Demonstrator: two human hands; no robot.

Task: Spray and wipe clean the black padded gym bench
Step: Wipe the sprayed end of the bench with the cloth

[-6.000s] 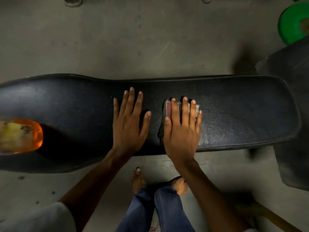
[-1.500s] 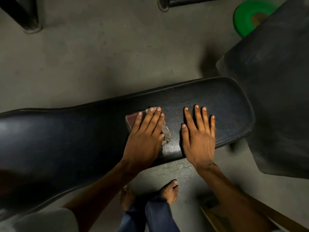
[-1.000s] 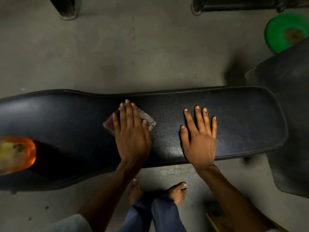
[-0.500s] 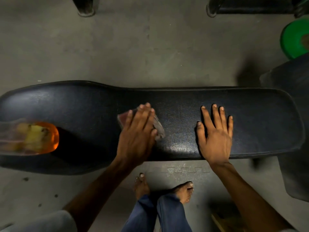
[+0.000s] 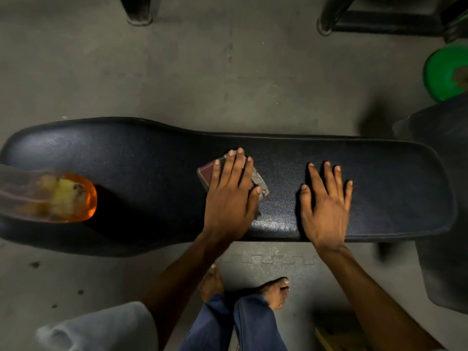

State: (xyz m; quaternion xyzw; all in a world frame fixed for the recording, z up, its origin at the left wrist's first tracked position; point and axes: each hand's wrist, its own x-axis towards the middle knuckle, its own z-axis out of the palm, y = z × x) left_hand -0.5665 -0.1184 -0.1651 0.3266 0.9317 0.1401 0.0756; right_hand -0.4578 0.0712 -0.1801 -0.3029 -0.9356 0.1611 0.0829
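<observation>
The black padded gym bench runs left to right across the head view. My left hand lies flat on a folded reddish-grey cloth, pressing it onto the middle of the pad; most of the cloth is hidden under the palm. My right hand rests flat on the pad to the right, fingers spread, holding nothing. An orange-tinted clear spray bottle lies on the left part of the bench, blurred and cut by the frame edge.
Grey concrete floor surrounds the bench. A second dark padded piece stands at the right. A green weight plate lies far right, black frame legs at the top. My bare feet stand under the near edge.
The cloth passed from my right hand to my left. Over the last second my left hand slid the cloth to and fro on the middle pad; my right hand stayed flat.
</observation>
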